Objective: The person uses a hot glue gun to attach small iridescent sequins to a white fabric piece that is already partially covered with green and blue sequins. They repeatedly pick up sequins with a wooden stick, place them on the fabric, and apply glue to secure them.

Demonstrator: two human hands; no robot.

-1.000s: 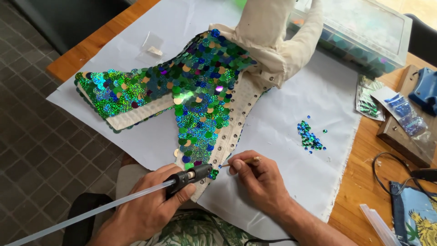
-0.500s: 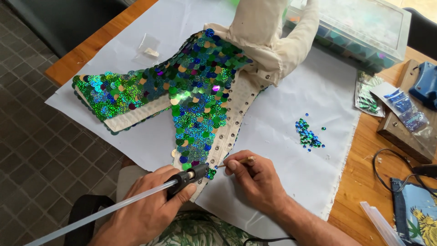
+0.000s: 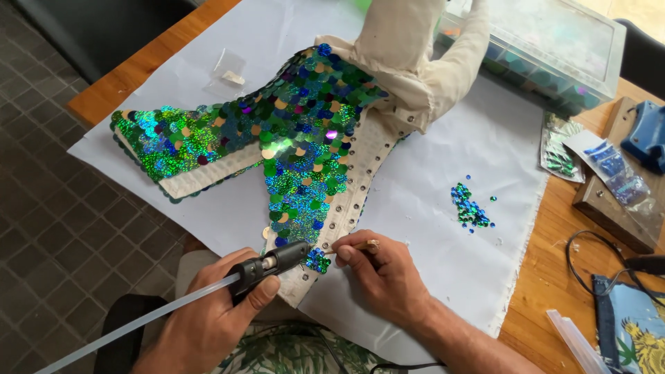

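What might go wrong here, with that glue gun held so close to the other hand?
The glue gun tip in the left hand sits right by the right hand fingers holding a small stick, so hot glue might burn them. Glue might also drip onto the white sheet or smear finished sequins on the boot. The loose sequin pile lies near the forearm and may scatter.
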